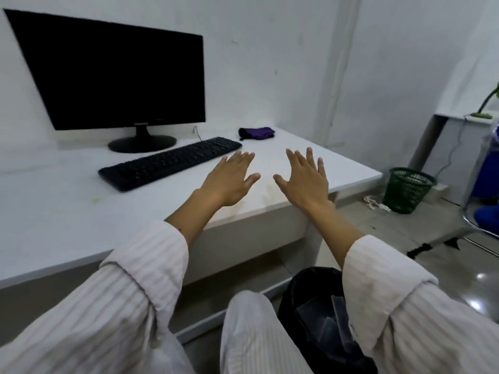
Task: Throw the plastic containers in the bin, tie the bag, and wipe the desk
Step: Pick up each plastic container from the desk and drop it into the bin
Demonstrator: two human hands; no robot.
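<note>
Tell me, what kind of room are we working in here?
Probably a small office: a white desk with a monitor and keyboard, plus a green wastebasket on the floor.

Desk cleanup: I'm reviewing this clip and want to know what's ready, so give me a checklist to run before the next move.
1. Both hands free: ok. The left hand and right hand are spread open over the desk, holding nothing.
2. Containers off the desk: ok, none show on it.
3. Containers in the bin: ok, clear plastic lies inside its black bag.
4. Bag tied: not ok, its mouth gapes open.
5. Cloth within reach: ok, a purple cloth lies behind the keyboard.
6. Desk wiped: not ok, a yellowish stain shows between the hands.
</note>
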